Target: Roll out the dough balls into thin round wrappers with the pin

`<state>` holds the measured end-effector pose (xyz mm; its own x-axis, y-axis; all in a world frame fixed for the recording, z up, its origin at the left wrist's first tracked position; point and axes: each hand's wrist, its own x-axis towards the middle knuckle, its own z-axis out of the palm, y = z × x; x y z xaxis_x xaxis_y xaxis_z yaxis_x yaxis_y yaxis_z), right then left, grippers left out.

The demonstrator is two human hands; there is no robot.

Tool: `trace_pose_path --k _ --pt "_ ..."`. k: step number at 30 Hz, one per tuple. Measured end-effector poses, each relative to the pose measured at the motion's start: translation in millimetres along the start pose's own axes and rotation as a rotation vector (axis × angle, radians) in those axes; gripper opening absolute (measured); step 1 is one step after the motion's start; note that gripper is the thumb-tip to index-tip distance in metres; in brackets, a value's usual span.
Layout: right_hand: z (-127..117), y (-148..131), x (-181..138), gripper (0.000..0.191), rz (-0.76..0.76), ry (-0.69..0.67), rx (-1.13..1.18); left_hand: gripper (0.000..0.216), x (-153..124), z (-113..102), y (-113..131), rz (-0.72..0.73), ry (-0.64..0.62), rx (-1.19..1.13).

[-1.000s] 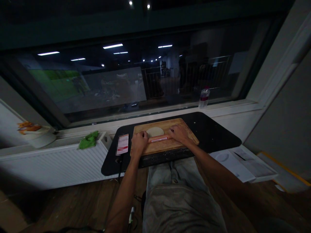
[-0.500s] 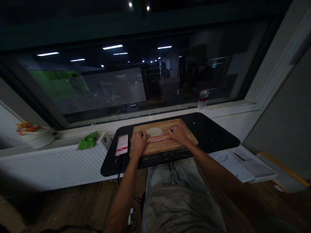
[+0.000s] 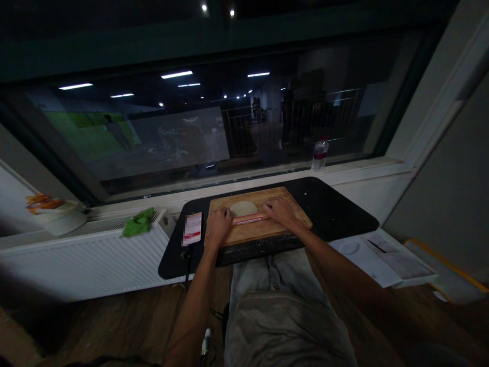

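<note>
A wooden rolling pin (image 3: 250,219) with a white and red label lies across a wooden cutting board (image 3: 244,237). My left hand (image 3: 219,223) is wrapped round its left end, and my right hand (image 3: 280,210) grips the right end. Just beyond the pin sits a flat round of pale dough (image 3: 244,208), its near edge against or partly under the pin. The board rests on a small black table (image 3: 340,214).
Left of the board lies a phone-like item with a pinkish screen (image 3: 193,227), a cable near it. A green cloth (image 3: 138,223) and a white pot (image 3: 63,218) are on the radiator (image 3: 95,262). A water bottle (image 3: 320,154) stands on the sill; a white box (image 3: 382,257) sits lower right.
Both hands keep their hold on the rolling pin, which has barely shifted. Beyond the window, a distant figure at the left shows more clearly.
</note>
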<state>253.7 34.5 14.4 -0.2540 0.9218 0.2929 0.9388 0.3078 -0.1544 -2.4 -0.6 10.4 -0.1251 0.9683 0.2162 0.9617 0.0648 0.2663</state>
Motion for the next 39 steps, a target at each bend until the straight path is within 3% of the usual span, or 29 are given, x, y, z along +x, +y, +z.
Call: trace_pose_path --k 17,29,39 --pt "3.0 3.0 -1.4 0.035 -0.005 -0.021 0.036 0.046 -0.5 2.8 -0.4 -0.041 0.030 0.031" --pt "6.6 2.4 -1.0 0.046 0.039 0.092 0.059 0.046 -0.7 3.4 -1.2 -0.040 0.109 -0.028" --pt "8.4 3.8 -0.8 0.043 0.025 0.067 0.036 0.046 -1.4 5.2 -0.1 -0.057 0.067 -0.016"
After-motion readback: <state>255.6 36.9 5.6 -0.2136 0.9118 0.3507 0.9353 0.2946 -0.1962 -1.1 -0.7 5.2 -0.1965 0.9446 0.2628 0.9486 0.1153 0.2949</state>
